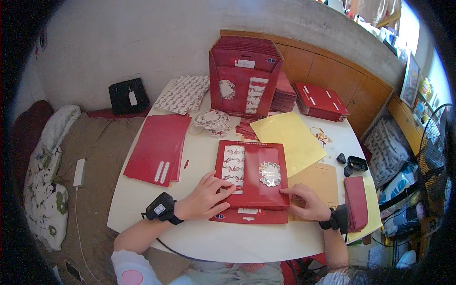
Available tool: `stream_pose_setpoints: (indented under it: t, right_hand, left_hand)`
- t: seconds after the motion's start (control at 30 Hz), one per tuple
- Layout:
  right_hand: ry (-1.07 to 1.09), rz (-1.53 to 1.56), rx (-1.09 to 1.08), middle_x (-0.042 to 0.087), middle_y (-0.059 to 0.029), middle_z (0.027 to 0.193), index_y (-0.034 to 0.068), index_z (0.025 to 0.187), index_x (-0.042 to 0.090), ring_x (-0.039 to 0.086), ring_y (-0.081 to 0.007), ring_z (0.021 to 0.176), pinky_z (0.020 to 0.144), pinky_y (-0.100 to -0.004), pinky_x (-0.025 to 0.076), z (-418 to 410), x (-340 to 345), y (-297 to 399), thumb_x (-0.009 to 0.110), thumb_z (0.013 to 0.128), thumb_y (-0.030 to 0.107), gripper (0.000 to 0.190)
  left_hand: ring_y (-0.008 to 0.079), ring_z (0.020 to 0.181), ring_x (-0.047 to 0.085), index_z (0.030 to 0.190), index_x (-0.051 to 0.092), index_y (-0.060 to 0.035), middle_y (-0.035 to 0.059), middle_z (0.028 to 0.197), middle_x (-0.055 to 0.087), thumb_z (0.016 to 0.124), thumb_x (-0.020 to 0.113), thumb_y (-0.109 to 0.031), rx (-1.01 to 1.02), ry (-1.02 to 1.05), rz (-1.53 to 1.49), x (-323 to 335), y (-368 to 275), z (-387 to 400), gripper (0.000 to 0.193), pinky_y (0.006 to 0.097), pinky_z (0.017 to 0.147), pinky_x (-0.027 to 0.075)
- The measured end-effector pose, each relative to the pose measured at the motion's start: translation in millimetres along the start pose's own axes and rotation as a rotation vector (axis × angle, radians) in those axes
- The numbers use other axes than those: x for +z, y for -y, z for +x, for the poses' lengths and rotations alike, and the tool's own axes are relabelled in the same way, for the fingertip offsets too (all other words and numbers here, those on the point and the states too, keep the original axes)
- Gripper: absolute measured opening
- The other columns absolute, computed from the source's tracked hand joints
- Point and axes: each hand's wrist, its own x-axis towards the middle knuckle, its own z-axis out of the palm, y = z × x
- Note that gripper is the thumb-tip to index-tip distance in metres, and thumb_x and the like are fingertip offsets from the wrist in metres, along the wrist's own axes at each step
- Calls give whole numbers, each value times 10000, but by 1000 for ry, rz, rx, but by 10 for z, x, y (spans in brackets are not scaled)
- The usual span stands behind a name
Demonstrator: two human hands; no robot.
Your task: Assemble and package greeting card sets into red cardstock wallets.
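A flat red cardboard package (251, 199) lies in front of me on the white table, its hang-tab flap toward me. Through its left window shows a white leaf-and-bow patterned strip (233, 160); on the right is a wreath-shaped tag (270, 174). My left hand (208, 196) rests palm down over the package's lower left, its fingers spread and touching the strip area. At the lower right edge, my right hand (308, 203) holds the package between index finger and thumb, the index on the top face. Black bands with devices are on both wrists.
Behind the package stand a red display box (245, 96) of similar packages and a pile of wreath tags (213, 121). Red cards (156, 149) lie left. Yellow sheets (292, 139), red stacks (320, 101), red strips (356, 203) and black cases (357, 163) are right.
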Motion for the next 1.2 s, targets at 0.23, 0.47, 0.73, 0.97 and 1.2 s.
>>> stream_pose_setpoints:
  t: [0.23,0.47,0.73,0.97,1.2]
  right_hand:
    - [6,-13,-5,505,-54,833,73,1138,584,500,-168,785,697,-259,417,10,-7,-7,593,729,26,412]
    - [8,-37,-16,507,-52,816,71,1138,586,499,-167,771,689,-260,413,17,-6,-19,601,729,32,411]
    - [1,-25,-30,525,-61,809,67,1129,591,504,-190,776,694,-279,408,13,1,-7,608,732,40,398]
    - [18,-88,-57,543,-86,826,64,1147,587,516,-234,812,745,-311,410,7,-3,-34,609,731,38,417]
    - [34,-82,-39,536,-81,834,64,1170,570,518,-236,822,761,-317,411,12,-12,-31,613,726,35,447]
  left_hand:
    - [267,1057,436,1213,507,-28,126,1123,476,866,510,-284,-7,4,7,24,1,15,432,523,1038,201]
    - [272,1030,453,1217,502,-22,126,1118,480,861,517,-291,-8,-4,-27,34,-27,40,446,527,1042,191]
    - [271,1073,456,1218,507,-50,107,1154,484,831,547,-265,-43,46,72,-6,-29,25,445,570,1041,155]
    - [266,1071,453,1210,514,-59,100,1138,489,814,570,-242,-57,43,84,-20,-1,-16,439,575,1045,161]
    - [312,1070,443,1181,515,-36,146,1139,478,785,602,-221,-34,-36,15,-68,-51,6,445,463,989,306]
